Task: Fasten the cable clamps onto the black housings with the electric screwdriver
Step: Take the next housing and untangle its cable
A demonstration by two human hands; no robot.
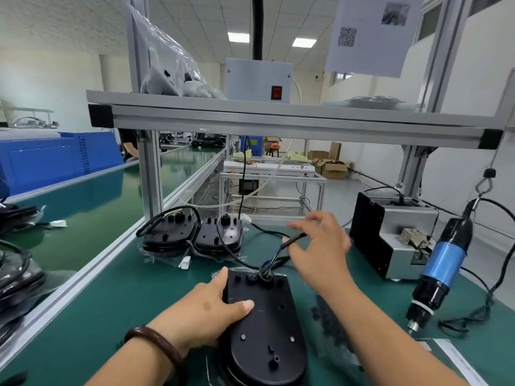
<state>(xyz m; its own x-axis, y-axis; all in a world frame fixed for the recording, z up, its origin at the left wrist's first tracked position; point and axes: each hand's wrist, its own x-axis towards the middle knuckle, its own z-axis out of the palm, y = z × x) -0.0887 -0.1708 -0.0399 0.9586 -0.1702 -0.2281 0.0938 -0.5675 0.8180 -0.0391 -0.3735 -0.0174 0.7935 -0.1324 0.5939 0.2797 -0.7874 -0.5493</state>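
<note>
Left hand (214, 307): clamped on the near housing (264, 324). The thumb lies flat across the housing's top face and the fingers wrap its 9 o'clock edge. The forearm enters from 7 o'clock, with a dark bracelet (156, 344) on the wrist.

Right hand (320, 246): raised above the bench (111, 302) at 1 o'clock of the near housing, fingers partly spread and motion-blurred. Thumb and fingers pinch the black cable (289, 242). The forearm enters from 5 o'clock.

Near housing: black, flat side up, on the green bench at centre. The cable leaves it at its 12 o'clock end, coloured wires showing there.

Far housings: one (167, 235) and another (220, 234), side by side at 11 o'clock, each with its own lead.

Electric screwdriver (443, 263): blue and black, hanging bit-down at 3 o'clock, untouched.

Grey feeder box (395, 238): at 2 o'clock, just beside the screwdriver.

Small black parts (331, 324): heaped in clear plastic at 3 o'clock, just beside the near housing.
</note>
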